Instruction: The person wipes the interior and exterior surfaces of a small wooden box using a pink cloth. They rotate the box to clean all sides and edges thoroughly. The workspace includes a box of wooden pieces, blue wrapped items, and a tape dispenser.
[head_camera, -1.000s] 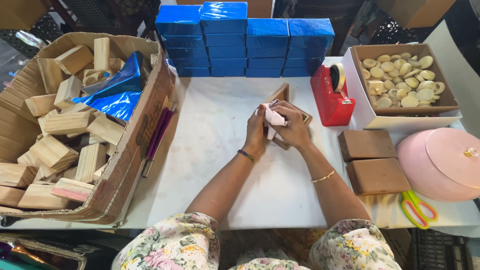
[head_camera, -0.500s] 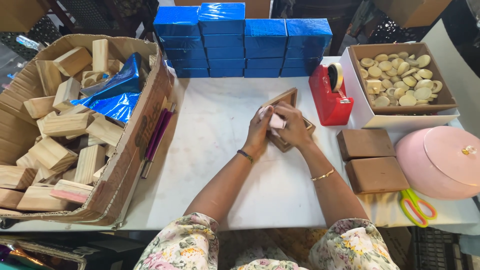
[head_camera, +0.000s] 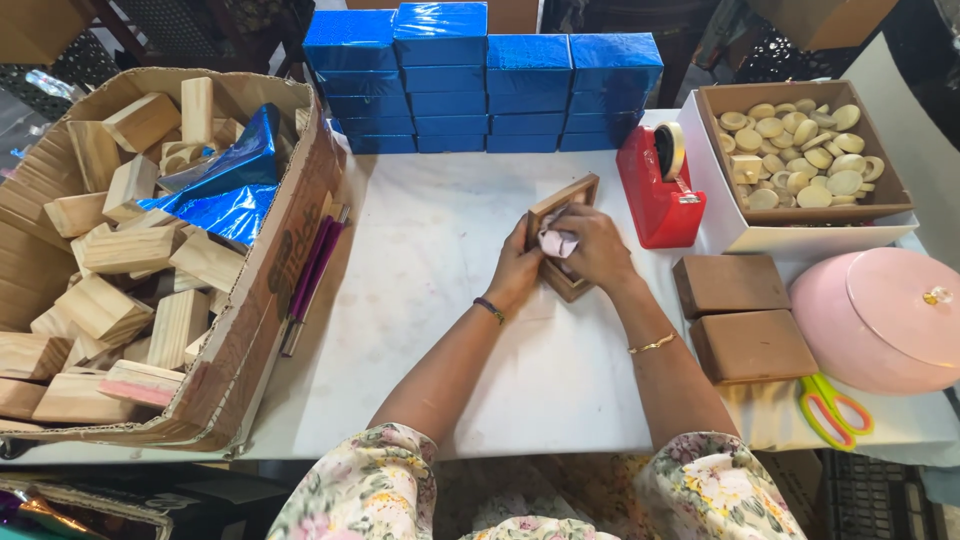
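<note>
Centre of frame, on the white table (head_camera: 420, 290): small wooden box (head_camera: 563, 236), open, square, dark-stained, tilted w/ one corner toward top of frame. Left hand (head_camera: 515, 275) wraps the box's lower-left side, fingers closed on the frame edge. Right hand (head_camera: 595, 248) lies over the box's right half, fingers pressed on a pale pink cloth (head_camera: 557, 243) inside it; grip on cloth itself partly hidden, looks pinched, cannot confirm. Judgement: box is stiff, light, thin-walled; corners could chip if dropped; best held by outer side walls, as left hand does. Cloth is soft, limp, bunches readily; needs fingertip pressure. Right of centre: red tape dispenser (head_camera: 655, 195), just beside box, not touching. Lower right: two brown lids (head_camera: 745, 318), pink round container (head_camera: 880, 320), scissors (head_camera: 832, 408) w/ green and yellow handles. Upper right: tray of pale round pieces (head_camera: 800, 155). Top centre: stacked blue wrapped boxes (head_camera: 480, 80). Left: cardboard carton (head_camera: 250, 300) of plain wood blocks (head_camera: 130, 250), blue foil (head_camera: 225, 190) on top.
</note>
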